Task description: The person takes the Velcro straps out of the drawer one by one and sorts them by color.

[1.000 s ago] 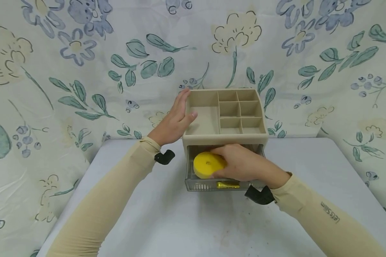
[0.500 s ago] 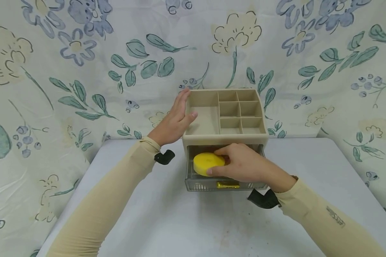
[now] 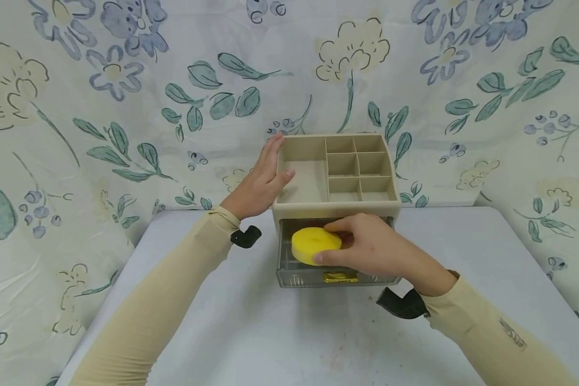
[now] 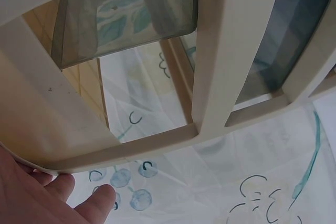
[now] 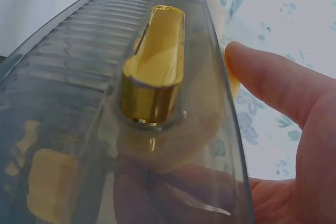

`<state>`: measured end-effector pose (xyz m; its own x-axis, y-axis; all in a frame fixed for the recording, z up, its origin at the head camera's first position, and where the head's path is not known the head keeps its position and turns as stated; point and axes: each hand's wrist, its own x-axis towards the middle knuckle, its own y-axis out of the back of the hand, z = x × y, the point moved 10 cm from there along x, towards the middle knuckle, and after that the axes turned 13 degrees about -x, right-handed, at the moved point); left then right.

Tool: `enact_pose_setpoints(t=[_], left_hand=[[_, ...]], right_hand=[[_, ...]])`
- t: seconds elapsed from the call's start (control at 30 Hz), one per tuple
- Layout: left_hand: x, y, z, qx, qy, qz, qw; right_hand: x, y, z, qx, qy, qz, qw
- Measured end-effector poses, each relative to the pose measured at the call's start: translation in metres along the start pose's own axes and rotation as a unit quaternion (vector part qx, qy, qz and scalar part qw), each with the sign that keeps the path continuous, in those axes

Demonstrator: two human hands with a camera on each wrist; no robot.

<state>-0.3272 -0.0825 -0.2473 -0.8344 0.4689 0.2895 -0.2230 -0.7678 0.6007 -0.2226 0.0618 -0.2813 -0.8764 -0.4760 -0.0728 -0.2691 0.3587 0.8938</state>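
A thick yellow disc (image 3: 312, 246) is inside the pulled-out grey see-through drawer (image 3: 296, 280) of a beige desk organizer (image 3: 336, 207). My right hand (image 3: 373, 246) pinches its right side, thumb toward the front. In the right wrist view, the thumb shows above the drawer's rim, while other fingers appear through the clear plastic behind the gold handle (image 5: 157, 56). On the organizer's left side rests my left hand (image 3: 259, 186), fingers fairly straight along the wall and thumb over the edge. The left wrist view shows those fingers (image 4: 63, 184) at the organizer's rim.
The organizer's top has one large compartment (image 3: 305, 179) on the left and several small ones (image 3: 343, 163) on the right. It stands at the back of a white table (image 3: 251, 332), against a flower-patterned cloth (image 3: 140, 69). Black bands (image 3: 402, 304) hang at both wrists.
The right hand has shifted slightly right and up, its wrist drawn back, and the disc's top has tipped. The left hand keeps its place on the organizer.
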Motion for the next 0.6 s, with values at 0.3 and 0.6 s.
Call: enact_pose_setpoints(t=[0.3, 0.6], left_hand=[[-0.001, 0.000, 0.001, 0.003, -0.006, 0.000, 1.0000], [0.001, 0.000, 0.001, 0.001, -0.012, 0.000, 0.9999]], right_hand=[[-0.011, 0.008, 0.001, 0.039, 0.014, 0.031, 0.9987], [-0.020, 0.012, 0.012, 0.066, 0.000, 0.044, 0.9968]])
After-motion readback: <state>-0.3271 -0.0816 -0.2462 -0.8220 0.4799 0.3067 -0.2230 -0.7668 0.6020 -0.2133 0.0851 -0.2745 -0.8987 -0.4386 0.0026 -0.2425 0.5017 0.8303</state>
